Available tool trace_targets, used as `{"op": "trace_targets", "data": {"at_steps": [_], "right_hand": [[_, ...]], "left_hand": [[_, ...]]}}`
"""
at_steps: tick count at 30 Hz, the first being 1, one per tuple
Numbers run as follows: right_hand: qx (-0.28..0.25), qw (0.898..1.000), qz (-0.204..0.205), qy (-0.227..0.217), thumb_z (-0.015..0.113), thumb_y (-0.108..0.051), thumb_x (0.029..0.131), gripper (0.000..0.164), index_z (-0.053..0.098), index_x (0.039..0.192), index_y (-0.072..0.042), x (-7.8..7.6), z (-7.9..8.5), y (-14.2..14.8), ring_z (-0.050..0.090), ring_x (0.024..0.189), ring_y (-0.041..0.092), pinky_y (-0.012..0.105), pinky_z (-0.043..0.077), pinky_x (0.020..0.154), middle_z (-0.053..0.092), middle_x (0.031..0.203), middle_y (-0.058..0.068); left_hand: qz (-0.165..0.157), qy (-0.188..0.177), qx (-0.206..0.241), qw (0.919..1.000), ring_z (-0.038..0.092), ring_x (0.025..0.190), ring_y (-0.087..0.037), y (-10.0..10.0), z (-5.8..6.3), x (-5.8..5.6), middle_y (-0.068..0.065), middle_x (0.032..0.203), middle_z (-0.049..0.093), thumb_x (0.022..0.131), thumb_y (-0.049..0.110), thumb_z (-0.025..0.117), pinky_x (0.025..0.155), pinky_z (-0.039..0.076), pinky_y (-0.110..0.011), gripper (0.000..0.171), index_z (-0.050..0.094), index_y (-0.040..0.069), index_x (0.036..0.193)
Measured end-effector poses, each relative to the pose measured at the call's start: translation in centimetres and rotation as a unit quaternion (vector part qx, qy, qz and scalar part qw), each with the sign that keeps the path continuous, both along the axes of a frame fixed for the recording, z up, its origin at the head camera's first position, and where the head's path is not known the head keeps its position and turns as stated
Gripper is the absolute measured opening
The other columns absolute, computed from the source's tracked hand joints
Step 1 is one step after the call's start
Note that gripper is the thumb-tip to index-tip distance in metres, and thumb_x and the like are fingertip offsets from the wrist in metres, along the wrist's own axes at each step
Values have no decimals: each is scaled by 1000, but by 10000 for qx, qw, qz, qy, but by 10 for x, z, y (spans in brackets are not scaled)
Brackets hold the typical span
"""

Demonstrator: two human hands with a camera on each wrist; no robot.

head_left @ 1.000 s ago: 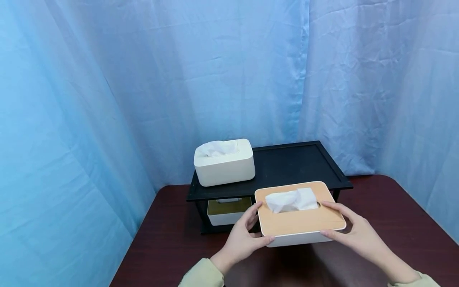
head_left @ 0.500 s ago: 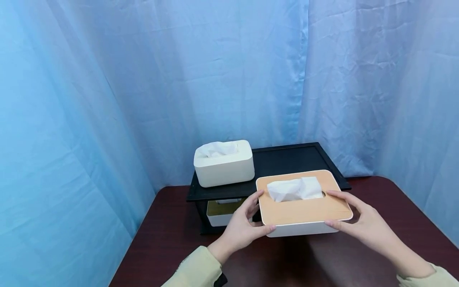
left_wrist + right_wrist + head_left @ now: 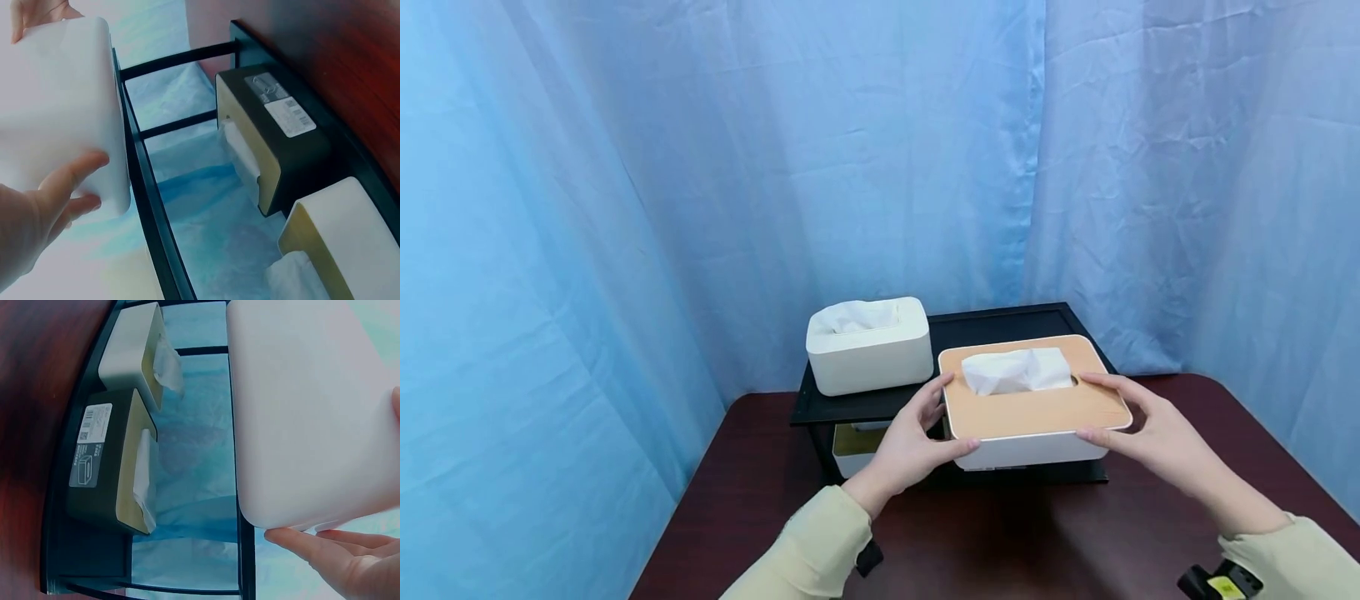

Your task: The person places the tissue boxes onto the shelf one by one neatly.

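A tissue box (image 3: 1015,421) with a pale wood-look lid and white sides is held up in front of the black shelf's right half, a white tissue sticking out of its slot. My left hand (image 3: 904,450) grips its left end, thumb on the front side. At the opposite end my right hand (image 3: 1157,433) holds it, fingers along the lid's edge and thumb at the front. Both wrist views show the box's white side close to the top edge of the shelf. On the shelf's top left stands an all-white tissue box (image 3: 872,362).
The two-tier black shelf (image 3: 992,329) stands on a dark red table (image 3: 737,517). On its lower tier sit a white-sided tissue box (image 3: 853,462) and a dark tissue box (image 3: 103,500) with a label. Blue curtains (image 3: 925,167) hang behind and at both sides.
Both hands have raised the wood-lidded tissue box and moved it away from me, so it now overlaps more of the shelf top. The white tissue box has stayed in place.
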State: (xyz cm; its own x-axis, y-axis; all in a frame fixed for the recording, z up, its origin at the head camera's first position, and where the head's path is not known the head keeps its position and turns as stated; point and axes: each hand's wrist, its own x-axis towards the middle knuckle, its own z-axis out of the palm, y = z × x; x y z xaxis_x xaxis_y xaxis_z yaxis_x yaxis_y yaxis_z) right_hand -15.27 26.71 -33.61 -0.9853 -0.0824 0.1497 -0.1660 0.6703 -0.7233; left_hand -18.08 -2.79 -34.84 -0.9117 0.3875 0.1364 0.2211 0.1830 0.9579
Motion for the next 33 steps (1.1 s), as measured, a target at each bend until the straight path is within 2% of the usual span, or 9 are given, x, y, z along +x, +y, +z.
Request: {"op": "trace_targets", "data": {"at_steps": [1, 3, 6, 9, 12, 17, 22, 29, 33], "right_hand": [[-37, 10000, 31, -69, 71, -38, 84, 76, 35, 146, -14, -2, 2, 0, 47, 118, 34, 21, 42, 78, 34, 145, 26], [-98, 9997, 84, -185, 69, -39, 85, 78, 32, 148, -13, -8, 5, 1, 42, 122, 41, 33, 44, 84, 30, 147, 28], [-219, 9989, 194, -361, 66, -41, 87, 80, 27, 150, -12, -16, 11, 1, 39, 124, 45, 49, 44, 87, 24, 149, 30], [-440, 9970, 353, -527, 64, -39, 89, 79, 23, 151, -10, -24, 15, 3, 42, 122, 45, 47, 49, 84, 22, 149, 32], [-695, 9934, 578, -701, 62, -36, 92, 78, 20, 151, -8, -32, 20, 5, 49, 117, 44, 44, 54, 79, 22, 146, 35], [-773, 9885, 829, -1005, 59, -35, 93, 76, 17, 151, -9, -46, 26, 8, 50, 116, 45, 49, 54, 79, 20, 145, 37], [-824, 9842, 971, -1229, 58, -36, 94, 76, 16, 151, -9, -56, 31, 12, 44, 119, 48, 52, 53, 79, 15, 147, 35], [-1138, 9700, 1230, -1760, 54, -35, 96, 77, 7, 153, -12, -68, 37, 19, 37, 125, 49, 53, 51, 84, 6, 149, 35], [-1248, 9663, 1251, -1871, 53, -35, 96, 78, 6, 153, -13, -74, 37, 21, 34, 126, 50, 54, 50, 86, 3, 150, 35]], "left_hand": [[4, -6, -47, 10000, 39, 135, -30, 0, 1, -2, -8, 150, 36, 81, 17, 75, 106, 38, -47, 78, 34, 24, 146], [21, -10, -159, 9999, 41, 134, -29, 2, 5, -9, -8, 151, 36, 81, 19, 75, 109, 33, -47, 78, 33, 24, 147], [-1, -126, -252, 9996, 41, 134, -31, 3, 10, -19, -9, 152, 33, 83, 21, 74, 108, 35, -46, 77, 31, 24, 148], [-69, -296, -287, 9991, 39, 135, -32, 5, 16, -29, -10, 154, 29, 85, 23, 72, 105, 38, -46, 77, 29, 25, 149], [-205, -616, -116, 9978, 36, 136, -34, 6, 21, -37, -8, 156, 25, 87, 21, 69, 99, 43, -50, 77, 26, 27, 150], [-334, -1040, 131, 9939, 40, 134, -35, 8, 26, -48, -8, 157, 21, 89, 19, 67, 93, 47, -54, 75, 24, 27, 150], [-376, -1155, 105, 9925, 39, 135, -32, 9, 28, -58, -9, 157, 20, 90, 20, 65, 89, 50, -52, 73, 25, 25, 150], [-442, -1352, 108, 9898, 34, 139, -29, 11, 32, -72, -10, 157, 21, 91, 22, 64, 87, 52, -49, 70, 26, 28, 149], [-461, -1438, 116, 9885, 35, 138, -29, 12, 33, -77, -10, 157, 22, 91, 21, 63, 87, 51, -49, 70, 26, 27, 150]]}}
